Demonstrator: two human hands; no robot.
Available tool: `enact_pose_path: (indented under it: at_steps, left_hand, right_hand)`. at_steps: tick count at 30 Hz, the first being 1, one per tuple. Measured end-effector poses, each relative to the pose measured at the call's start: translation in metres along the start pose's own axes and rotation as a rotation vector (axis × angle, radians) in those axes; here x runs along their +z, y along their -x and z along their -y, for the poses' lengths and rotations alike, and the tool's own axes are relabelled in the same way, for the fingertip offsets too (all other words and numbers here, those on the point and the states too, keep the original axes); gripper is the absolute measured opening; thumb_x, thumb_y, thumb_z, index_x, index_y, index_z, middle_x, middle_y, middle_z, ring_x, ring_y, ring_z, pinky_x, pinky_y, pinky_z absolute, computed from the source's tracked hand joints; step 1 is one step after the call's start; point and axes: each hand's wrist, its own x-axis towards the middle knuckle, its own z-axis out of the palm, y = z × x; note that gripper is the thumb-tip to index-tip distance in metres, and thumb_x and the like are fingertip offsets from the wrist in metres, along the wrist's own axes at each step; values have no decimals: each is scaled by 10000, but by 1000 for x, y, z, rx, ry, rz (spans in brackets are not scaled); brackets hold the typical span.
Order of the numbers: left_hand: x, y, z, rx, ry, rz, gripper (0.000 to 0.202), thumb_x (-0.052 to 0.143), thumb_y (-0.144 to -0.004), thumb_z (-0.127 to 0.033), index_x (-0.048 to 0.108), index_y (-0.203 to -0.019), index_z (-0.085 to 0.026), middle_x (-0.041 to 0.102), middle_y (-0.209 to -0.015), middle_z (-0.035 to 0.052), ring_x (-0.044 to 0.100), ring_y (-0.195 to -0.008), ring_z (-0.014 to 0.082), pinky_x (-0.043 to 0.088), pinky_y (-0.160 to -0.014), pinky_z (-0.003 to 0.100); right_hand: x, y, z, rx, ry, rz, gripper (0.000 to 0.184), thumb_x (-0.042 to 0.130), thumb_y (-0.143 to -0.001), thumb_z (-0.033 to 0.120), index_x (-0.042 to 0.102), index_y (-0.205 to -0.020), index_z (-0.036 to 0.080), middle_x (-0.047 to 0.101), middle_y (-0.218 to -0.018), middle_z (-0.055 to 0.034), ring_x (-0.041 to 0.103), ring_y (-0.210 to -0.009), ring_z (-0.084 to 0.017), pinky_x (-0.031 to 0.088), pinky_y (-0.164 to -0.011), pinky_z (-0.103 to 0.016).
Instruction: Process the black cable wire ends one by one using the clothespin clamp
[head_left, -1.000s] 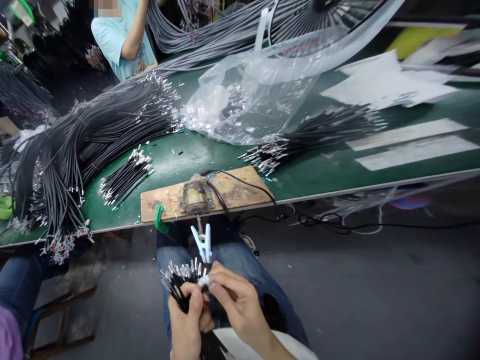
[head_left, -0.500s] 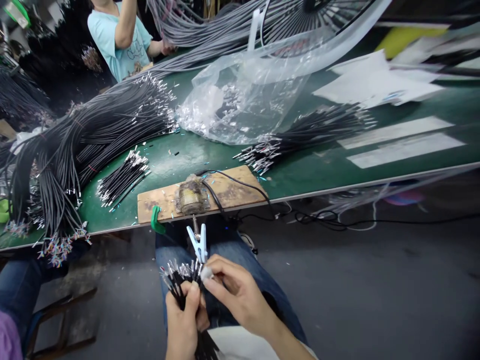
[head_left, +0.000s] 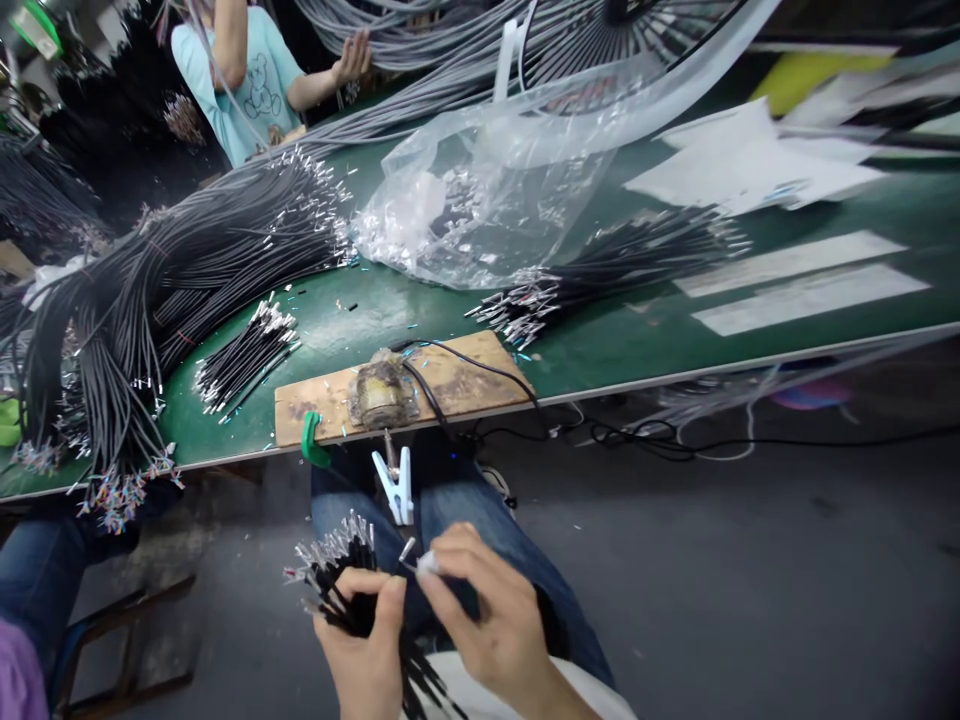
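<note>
Two hands, near centre. Left hand [head_left: 366, 650] holds black wires [head_left: 339, 562], fingers closed round the bundle, silver tips pointing far-left. Right hand [head_left: 491, 620] just right of it; white bit [head_left: 428, 564] at its fingers, can't tell if pinched. Blue clip [head_left: 396, 488] beyond, off the surface's [head_left: 367, 300] near edge.
</note>
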Motion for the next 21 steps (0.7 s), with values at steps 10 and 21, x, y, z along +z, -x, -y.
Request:
enact_pose_path:
  at_steps: [10,21]
  left_hand:
    - [2,0,-2,-16,20,2,274,721,-620,-414,656,-538,-161,621,-532,33,570,-538,153,482,-573,270]
    - [8,-2,9,-262,218,256,508,592,-646,-661,452,-548,-182,227,-394,-80,196,-323,22,197,-332,182]
  right_hand:
    - [6,-11,3,81,-22,56,205,479,-831,86,504,-648,175,503,-576,1,483,-574,-127,427,-591,-263]
    - [1,-3,-9,173,-132,70,221,495,-837,124,503,-622,172,498,-584,5,477,-547,-115,400,-529,-235]
